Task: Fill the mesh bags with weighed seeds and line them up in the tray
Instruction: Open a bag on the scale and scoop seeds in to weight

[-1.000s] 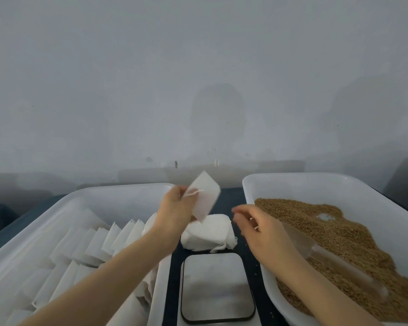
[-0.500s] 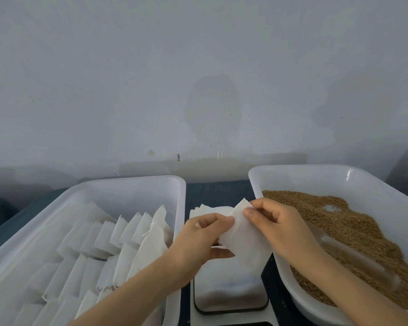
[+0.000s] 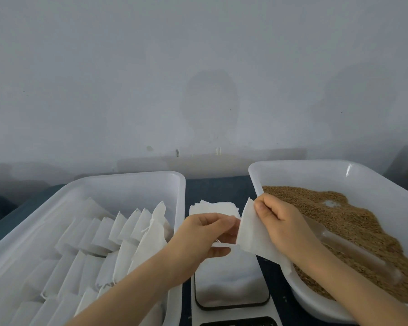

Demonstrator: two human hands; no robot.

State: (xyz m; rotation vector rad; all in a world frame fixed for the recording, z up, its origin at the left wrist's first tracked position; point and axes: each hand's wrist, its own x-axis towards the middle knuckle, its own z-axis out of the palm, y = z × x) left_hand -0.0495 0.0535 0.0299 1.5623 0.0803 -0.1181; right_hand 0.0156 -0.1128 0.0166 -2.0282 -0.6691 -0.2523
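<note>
An empty white mesh bag [image 3: 257, 238] hangs above the scale [image 3: 231, 288], held between both hands. My right hand [image 3: 283, 222] pinches its top corner. My left hand [image 3: 205, 236] grips its left edge by the drawstring. Behind them lies a stack of empty bags [image 3: 213, 208]. The left white tray [image 3: 118, 184] holds several filled bags [image 3: 118, 234] standing in rows. The right tray [image 3: 316, 168] holds brown seeds [image 3: 353, 217] with a clear scoop [image 3: 353, 250] lying in them.
A dark blue tabletop [image 3: 217, 187] shows between the two trays. A plain grey wall [image 3: 198, 78] rises right behind them. The scale's display edge [image 3: 236, 322] sits at the bottom of the view.
My left hand brought the bag down from above the stack to over the scale. My right hand left the scoop in the seeds and took hold of the bag's top.
</note>
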